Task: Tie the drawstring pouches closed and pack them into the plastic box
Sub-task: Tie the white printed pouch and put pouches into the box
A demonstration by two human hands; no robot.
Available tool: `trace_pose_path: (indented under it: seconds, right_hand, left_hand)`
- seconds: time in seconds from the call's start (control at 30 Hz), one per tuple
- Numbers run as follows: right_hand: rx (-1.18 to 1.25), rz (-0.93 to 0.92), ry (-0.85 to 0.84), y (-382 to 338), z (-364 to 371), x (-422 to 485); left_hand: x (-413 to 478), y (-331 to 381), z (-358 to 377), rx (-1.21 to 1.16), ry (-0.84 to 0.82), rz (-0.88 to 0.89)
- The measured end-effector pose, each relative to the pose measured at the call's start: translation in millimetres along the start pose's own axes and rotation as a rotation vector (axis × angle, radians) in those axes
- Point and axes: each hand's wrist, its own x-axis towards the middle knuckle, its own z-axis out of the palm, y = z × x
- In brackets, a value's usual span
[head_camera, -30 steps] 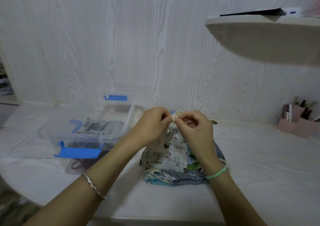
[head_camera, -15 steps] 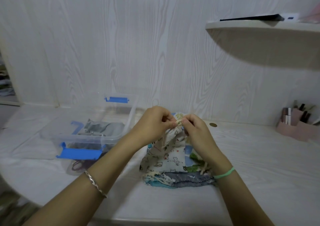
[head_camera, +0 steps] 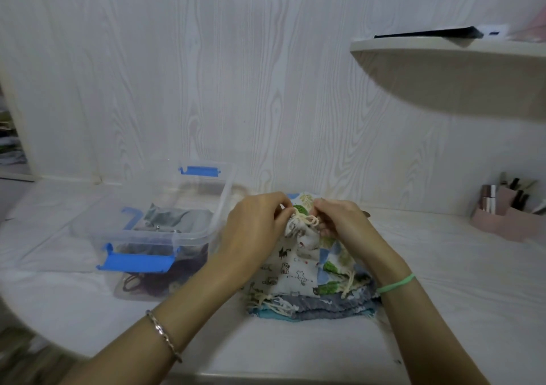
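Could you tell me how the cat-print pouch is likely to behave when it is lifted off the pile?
Probably floppy: the cat-print pouch creases and sags below the drawstring pinched by the left hand and right hand. It looks flat, so likely light. It should not roll, but may drag the loose pile beneath.

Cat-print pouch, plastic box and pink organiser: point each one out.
cat-print pouch (head_camera: 291, 269), head view, printed front below the gathered neck.
plastic box (head_camera: 192, 234), head view, clear near rim.
pink organiser (head_camera: 502, 225), head view, front wall.
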Motion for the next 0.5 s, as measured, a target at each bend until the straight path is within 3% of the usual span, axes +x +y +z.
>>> trace_pose_path:
  seconds: [0.17,0.3,0.4,0.5]
  right_hand:
    - [-0.002,0.088,-0.128,5.0,0.3,2.4]
    - [0.203,0.192,-0.21,5.6,-1.5,6.1]
    - [0.45,0.271,-0.261,7.7,-1.3,6.4]
    - [0.506,0.285,-0.213,10.3,0.0,7.9]
  left_hand:
    - [-4.0,1.2,2.9,-0.021,0.068,0.067]
    - [-5.9,-1.3,6.5,-0.045,0.077,0.139]
    - [-9.3,-3.7,6.8,-0.078,0.171,0.199]
    - [-11.6,-6.7,8.1,-0.106,0.249,0.245]
